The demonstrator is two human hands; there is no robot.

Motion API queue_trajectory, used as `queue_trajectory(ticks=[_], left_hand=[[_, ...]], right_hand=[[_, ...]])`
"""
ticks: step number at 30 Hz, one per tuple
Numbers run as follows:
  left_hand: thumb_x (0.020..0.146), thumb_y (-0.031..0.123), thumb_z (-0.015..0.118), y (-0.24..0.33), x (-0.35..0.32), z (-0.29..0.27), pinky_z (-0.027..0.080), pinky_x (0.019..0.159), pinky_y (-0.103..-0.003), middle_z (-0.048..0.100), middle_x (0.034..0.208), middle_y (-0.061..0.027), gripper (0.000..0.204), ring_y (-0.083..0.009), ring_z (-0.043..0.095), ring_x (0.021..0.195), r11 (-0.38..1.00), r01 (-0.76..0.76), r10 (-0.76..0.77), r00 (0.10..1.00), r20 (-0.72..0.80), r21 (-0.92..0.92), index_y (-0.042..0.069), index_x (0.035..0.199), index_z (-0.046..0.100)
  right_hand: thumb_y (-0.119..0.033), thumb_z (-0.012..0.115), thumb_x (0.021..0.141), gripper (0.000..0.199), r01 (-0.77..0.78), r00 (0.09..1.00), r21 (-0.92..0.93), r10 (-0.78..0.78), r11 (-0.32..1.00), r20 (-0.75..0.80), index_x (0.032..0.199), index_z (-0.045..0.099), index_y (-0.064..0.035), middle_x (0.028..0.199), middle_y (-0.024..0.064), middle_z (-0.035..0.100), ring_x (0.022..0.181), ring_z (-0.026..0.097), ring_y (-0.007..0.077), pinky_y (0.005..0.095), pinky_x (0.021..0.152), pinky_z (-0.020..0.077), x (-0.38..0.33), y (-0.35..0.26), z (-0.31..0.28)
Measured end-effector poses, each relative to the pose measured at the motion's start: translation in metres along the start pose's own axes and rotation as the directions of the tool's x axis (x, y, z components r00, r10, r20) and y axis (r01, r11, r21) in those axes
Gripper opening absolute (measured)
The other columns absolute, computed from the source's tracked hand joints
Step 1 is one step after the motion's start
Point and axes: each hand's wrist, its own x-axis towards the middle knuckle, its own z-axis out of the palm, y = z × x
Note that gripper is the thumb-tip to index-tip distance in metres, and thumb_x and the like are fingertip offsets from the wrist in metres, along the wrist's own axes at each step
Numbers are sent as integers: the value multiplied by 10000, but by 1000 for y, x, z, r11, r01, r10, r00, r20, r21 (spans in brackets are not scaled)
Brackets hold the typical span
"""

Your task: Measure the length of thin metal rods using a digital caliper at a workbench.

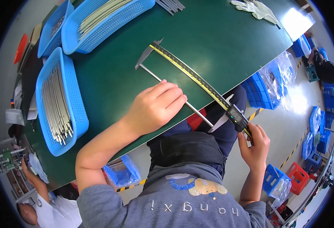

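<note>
My left hand (156, 104) is closed round a thin metal rod (199, 114), which slants from far left to near right. A long digital caliper (191, 73) lies alongside, its black beam marked with a yellow scale. The rod's far end meets the fixed jaw (144, 57); its near end is at the sliding jaw (219, 123), though firm contact is too small to tell. My right hand (255, 146) grips the near end of the caliper, just beyond its display housing (237, 117). That end hangs past the green table's edge, over my lap.
A blue basket (82, 114) of metal rods stands on the green table (110, 81) at left. Two more blue baskets, one (115, 23) with rods, stand behind. Loose rods (170, 5) and white gloves (256, 9) lie at the far side. Blue crates (260, 91) are on the floor at right.
</note>
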Motion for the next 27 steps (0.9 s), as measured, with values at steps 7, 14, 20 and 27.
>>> queue_trajectory(ticks=[7, 14, 20, 27], left_hand=[[672, 88, 624, -3, 3, -2, 544, 736, -328, 612, 870, -42, 174, -209, 620, 848, 1000, -4, 5, 1000, -13, 10, 60, 841, 659], [654, 19, 629, -8, 5, -1, 545, 726, -343, 625, 851, -55, 188, -236, 637, 840, 999, 14, -15, 999, -38, -42, 60, 832, 675], [668, 3, 670, -8, 6, -6, 540, 783, -397, 639, 898, -78, 242, -259, 643, 871, 1000, -9, 8, 1000, -17, -23, 50, 905, 685], [682, -24, 651, -11, 2, -6, 517, 848, -429, 639, 964, -99, 310, -292, 636, 933, 1000, -2, 3, 1000, 22, -31, 41, 984, 675]], right_hand=[[-94, 736, 695, 304, -15, 1000, 0, 15, 1000, 4, 960, 609, -17, 688, 93, 562, 540, 568, 194, 280, 492, 440, 2, -3, -7], [-220, 765, 728, 288, -11, 1000, -81, 9, 997, -24, 896, 608, -48, 660, 65, 553, 520, 563, 207, 301, 477, 438, 3, -4, 0], [-297, 758, 734, 300, 18, 1000, -110, -20, 994, -19, 854, 609, -67, 665, 60, 565, 526, 571, 241, 325, 465, 436, 3, -4, 1], [-337, 754, 726, 340, -3, 1000, -118, 0, 993, -30, 894, 617, -76, 686, 54, 568, 539, 586, 246, 328, 469, 450, -1, -3, 3]])
